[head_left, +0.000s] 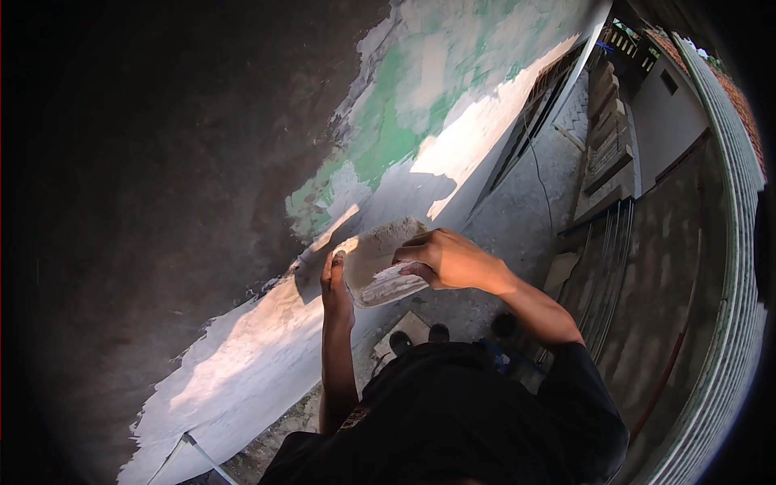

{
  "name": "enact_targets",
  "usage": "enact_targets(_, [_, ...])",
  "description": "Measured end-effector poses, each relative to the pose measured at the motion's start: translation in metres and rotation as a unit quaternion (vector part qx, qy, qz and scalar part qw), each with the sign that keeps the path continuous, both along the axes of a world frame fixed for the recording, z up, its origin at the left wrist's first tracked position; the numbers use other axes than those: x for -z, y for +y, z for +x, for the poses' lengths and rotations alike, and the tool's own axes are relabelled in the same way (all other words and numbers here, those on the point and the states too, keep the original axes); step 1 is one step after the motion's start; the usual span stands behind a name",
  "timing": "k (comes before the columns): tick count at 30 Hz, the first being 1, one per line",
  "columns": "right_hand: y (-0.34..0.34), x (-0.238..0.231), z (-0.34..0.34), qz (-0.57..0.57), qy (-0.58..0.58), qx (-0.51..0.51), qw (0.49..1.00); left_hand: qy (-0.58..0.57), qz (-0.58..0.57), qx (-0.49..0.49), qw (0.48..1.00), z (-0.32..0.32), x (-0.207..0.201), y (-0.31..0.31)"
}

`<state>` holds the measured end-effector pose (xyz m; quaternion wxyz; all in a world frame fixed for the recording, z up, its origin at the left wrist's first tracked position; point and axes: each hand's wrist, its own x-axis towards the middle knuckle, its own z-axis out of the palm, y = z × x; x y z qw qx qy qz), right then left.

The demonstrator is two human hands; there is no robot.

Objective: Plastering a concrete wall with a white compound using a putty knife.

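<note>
My left hand (pixel 336 289) clasps the tub's (pixel 370 254) nine-o'clock side. My right hand (pixel 449 260) pinches a smeared blade (pixel 394 283) running eight-to-two o'clock.

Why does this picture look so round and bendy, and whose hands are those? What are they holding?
There is no robot here, just a person using two bare hands. There is one picture, taken by a camera worn on the person's head and looking down. Its wide, curved lens makes straight edges bend. That is why you see the dark shirt and the shoes from above.

The left hand holds the side of a pale tub. The right hand grips a flat piece with white on it, at the tub; fingers hide part, so I can't tell exactly what it is.

The big slanting thing is a wall: partly dark, with white and green patches spread over it.
</note>
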<state>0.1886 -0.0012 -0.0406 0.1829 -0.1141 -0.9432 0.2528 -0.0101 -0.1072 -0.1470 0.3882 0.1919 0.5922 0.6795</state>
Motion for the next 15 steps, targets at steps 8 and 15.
enact_targets(8, [0.007,-0.003,0.018,0.001,0.004,0.005,1.0,-0.026,0.016,-0.004,1.0,0.009,0.011,0.008])
enact_targets(15, [0.012,-0.001,0.023,-0.019,-0.02,-0.012,1.0,0.046,-0.035,0.03,0.998,0.027,-0.01,-0.004])
